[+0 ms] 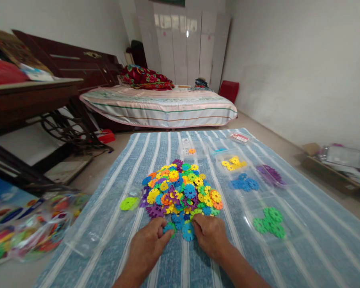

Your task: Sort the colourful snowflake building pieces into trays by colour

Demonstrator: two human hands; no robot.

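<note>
A heap of notched plastic snowflake discs [189, 191] in yellow, blue, green, purple and orange lies on the striped cloth. At its near edge my left hand [148, 244] is closed, thumb and forefinger at a blue snowflake disc [169, 227]. My right hand [211, 236] has its fingers bent together against the heap, beside a light green disc [197, 213]; what its fingertips hold is hidden. Between the hands lies another blue disc [188, 232]. A clear box with lime discs [129, 203] stands to the left.
On the right, clear boxes hold green discs [269, 222], blue discs [245, 182], purple discs [271, 175] and yellow discs [234, 163]. An orange disc [192, 151] sits in a box farther back. Bagged toys [42, 232] lie left; a cardboard box [330, 172] is right.
</note>
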